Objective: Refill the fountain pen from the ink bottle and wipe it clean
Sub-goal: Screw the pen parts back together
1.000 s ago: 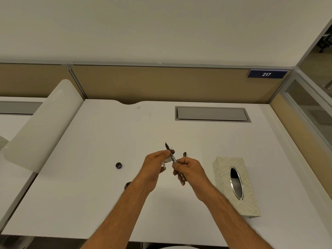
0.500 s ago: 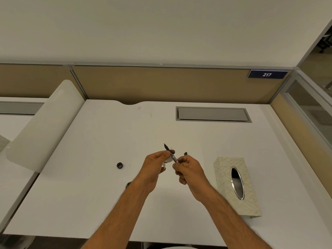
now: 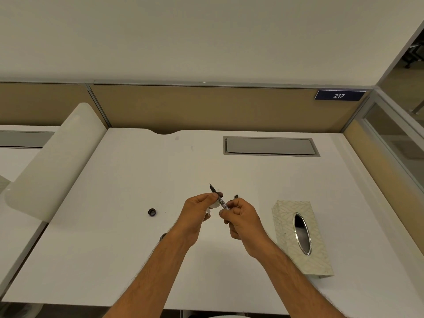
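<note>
At a white desk (image 3: 114,226), a small dark bottle cap (image 3: 152,212) lies left of the person's left hand (image 3: 197,213), pinched around white tissue (image 3: 214,205) and the raised fountain pen (image 3: 218,197); the right hand (image 3: 241,220) grips its barrel. Light, rigid and likely slippery, the pen is best held mid-barrel, clear of its fragile nib. A tissue box (image 3: 286,226) sits right.

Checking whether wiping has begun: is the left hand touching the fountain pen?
Touching. The head view shows the left hand pinching the fountain pen just below its nib, with white tissue in its grip.
</note>
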{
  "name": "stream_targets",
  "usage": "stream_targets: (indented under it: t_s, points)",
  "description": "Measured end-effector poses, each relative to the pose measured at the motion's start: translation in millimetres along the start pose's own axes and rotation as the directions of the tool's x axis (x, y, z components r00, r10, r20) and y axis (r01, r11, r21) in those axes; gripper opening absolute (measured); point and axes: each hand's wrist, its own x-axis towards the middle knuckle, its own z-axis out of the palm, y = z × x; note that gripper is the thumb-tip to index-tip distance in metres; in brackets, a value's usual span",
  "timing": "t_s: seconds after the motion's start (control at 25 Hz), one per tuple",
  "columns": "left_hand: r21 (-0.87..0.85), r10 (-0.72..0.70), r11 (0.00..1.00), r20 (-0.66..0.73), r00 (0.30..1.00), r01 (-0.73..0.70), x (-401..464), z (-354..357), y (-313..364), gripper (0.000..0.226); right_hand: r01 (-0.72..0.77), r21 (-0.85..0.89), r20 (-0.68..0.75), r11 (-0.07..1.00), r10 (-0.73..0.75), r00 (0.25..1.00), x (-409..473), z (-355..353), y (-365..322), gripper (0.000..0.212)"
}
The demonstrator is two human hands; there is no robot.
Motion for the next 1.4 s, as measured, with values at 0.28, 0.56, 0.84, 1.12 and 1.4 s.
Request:
stream_targets:
  t_s: [0.28, 0.56, 0.84, 1.12, 1.4]
  points:
    - [0.003, 0.019, 1.000, 0.006, 1.000, -0.019, 3.0, -0.2, 3.9, 0.020, -0.018, 0.018, 0.028, 1.000, 0.018, 0.999, 2.2, 1.4, -0.8, 0.021]
    - [0.005, 0.013, 1.000, 0.026, 1.000, -0.013, 2.7, -1.9, 1.7, 0.020, 0.000, -0.024, -0.008, 1.000, 0.000, 1.000, 5.2, 3.1, -0.9, 0.005]
    - [0.002, 0.019, 1.000, 0.014, 1.000, -0.019, 2.5, -2.4, 5.6, 0.021, -0.006, -0.056, -0.021, 0.998, 0.005, 1.000, 2.1, 5.6, -1.7, 0.013]
    - [0.004, 0.023, 1.000, 0.016, 1.000, -0.023, 2.0, -2.5, 5.1, 0.021, -0.005, -0.043, -0.017, 0.999, 0.004, 1.000, 2.7, 5.6, -0.2, 0.019]
    - [0.001, 0.026, 1.000, 0.003, 1.000, -0.026, 1.2, -2.9, 5.0, 0.021, -0.002, -0.069, -0.020, 0.998, 0.001, 1.000, -0.1, 8.7, 0.1, 0.015]
